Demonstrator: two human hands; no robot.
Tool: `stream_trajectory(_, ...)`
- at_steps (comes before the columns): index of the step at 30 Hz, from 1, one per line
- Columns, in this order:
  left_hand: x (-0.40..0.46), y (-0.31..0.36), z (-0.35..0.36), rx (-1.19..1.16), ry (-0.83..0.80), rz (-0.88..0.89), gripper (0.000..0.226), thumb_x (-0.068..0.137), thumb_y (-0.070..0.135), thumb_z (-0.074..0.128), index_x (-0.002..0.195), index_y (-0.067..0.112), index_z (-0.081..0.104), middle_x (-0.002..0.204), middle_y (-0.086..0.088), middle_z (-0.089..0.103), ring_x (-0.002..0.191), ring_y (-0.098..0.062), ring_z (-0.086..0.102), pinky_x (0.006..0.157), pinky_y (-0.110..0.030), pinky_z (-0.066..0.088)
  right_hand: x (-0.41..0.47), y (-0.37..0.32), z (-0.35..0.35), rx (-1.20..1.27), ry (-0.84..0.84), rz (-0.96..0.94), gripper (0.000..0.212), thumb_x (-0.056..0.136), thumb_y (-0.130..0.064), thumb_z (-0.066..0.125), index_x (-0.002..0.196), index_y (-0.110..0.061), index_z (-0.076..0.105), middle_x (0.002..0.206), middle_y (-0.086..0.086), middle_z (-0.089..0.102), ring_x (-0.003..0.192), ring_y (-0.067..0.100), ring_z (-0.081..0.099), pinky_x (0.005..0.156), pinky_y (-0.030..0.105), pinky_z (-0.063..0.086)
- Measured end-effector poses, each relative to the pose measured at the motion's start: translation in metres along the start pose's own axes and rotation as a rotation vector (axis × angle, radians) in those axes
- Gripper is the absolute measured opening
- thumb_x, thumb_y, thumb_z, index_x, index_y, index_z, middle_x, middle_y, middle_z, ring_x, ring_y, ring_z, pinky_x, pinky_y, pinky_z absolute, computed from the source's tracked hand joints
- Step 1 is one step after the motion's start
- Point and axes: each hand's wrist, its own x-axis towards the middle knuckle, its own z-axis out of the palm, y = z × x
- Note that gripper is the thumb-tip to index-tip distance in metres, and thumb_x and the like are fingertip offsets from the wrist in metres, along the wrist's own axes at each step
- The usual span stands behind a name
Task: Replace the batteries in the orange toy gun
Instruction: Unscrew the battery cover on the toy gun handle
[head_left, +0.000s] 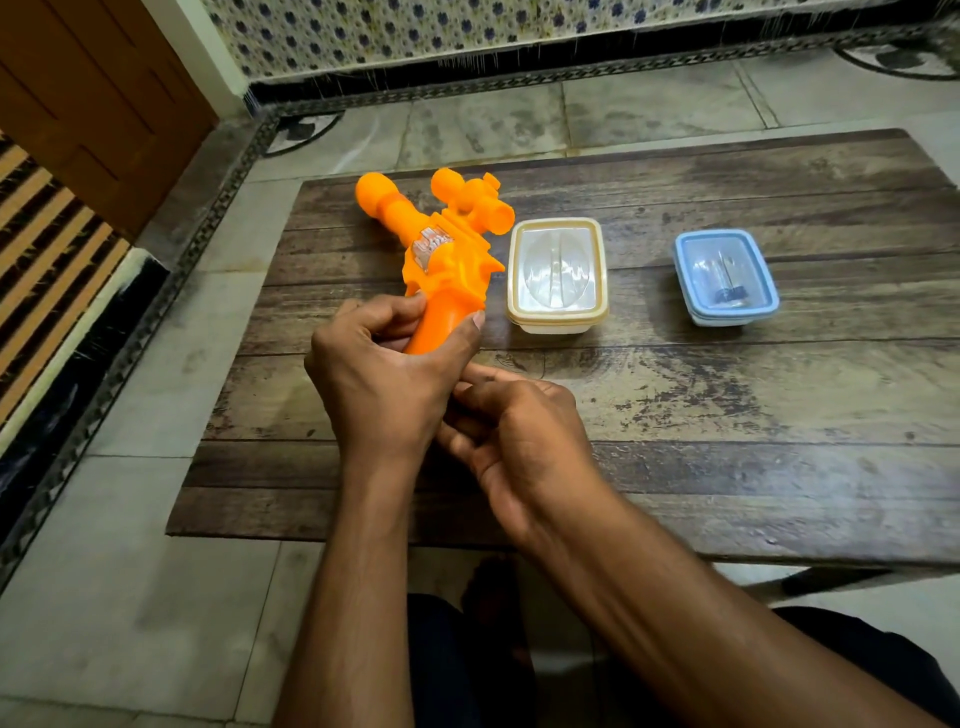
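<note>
The orange toy gun (441, 249) is held above the left part of the wooden table (727, 395), barrel pointing away and to the left, its scope on top. My left hand (384, 379) grips the handle, thumb on its right side and fingers wrapped around the left. My right hand (519, 441) sits just below and to the right, its curled fingers reaching under my left hand toward the butt of the handle. Its fingertips are hidden, so I cannot tell what they touch.
A cream lidded container (597, 270) stands right of the gun. Farther right is a blue lidded container (769, 280) with something small and dark inside. The low table stands on a tiled floor; my knees are below its near edge.
</note>
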Motion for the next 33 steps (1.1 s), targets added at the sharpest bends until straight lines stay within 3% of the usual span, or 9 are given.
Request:
stream_trajectory(15, 0.0046, -0.0017, -0.0029, -0.137, 0.014, -0.075, 0.045, 0.064, 0.033, 0.097, 0.097, 0.007, 0.081, 0.086, -0.001, 0.078, 0.076, -0.010, 0.077, 0.069, -0.028, 0.063, 0.0002, 0.0030, 0.0012, 0.075, -0.070, 0.000, 0.036, 0.096, 0.015, 0.043, 0.120, 0.010, 0.068, 0.119, 0.029, 0.070, 0.118, 0.036, 0.067, 0.101, 0.045, 0.056)
stream_trajectory(23, 0.0053, -0.0025, -0.0030, -0.133, 0.008, -0.068, 0.046, 0.063, 0.035, 0.097, 0.097, 0.008, 0.081, 0.086, -0.002, 0.078, 0.076, -0.010, 0.076, 0.068, -0.026, 0.062, 0.0003, 0.0021, 0.0013, 0.076, -0.059, -0.007, 0.036, 0.094, 0.019, 0.044, 0.118, 0.010, 0.068, 0.114, 0.024, 0.074, 0.096, 0.022, 0.073, 0.095, 0.042, 0.059)
stream_trajectory(27, 0.0050, -0.0021, -0.0041, -0.111, -0.001, -0.056, 0.047, 0.063, 0.036, 0.097, 0.098, 0.008, 0.081, 0.087, -0.001, 0.078, 0.077, -0.008, 0.076, 0.070, -0.027, 0.063, 0.0011, 0.0016, 0.0014, 0.079, -0.048, 0.007, 0.039, 0.091, 0.022, 0.042, 0.120, 0.013, 0.066, 0.119, 0.028, 0.071, 0.115, 0.030, 0.070, 0.102, 0.047, 0.056)
stream_trajectory(33, 0.0046, -0.0029, -0.0019, -0.099, 0.008, -0.044, 0.047, 0.063, 0.037, 0.097, 0.096, 0.008, 0.081, 0.086, -0.001, 0.078, 0.075, -0.007, 0.076, 0.068, -0.025, 0.062, 0.0017, 0.0005, 0.0031, 0.105, -0.023, 0.048, 0.043, 0.089, 0.023, 0.040, 0.122, 0.013, 0.065, 0.120, 0.029, 0.070, 0.117, 0.035, 0.068, 0.098, 0.046, 0.057)
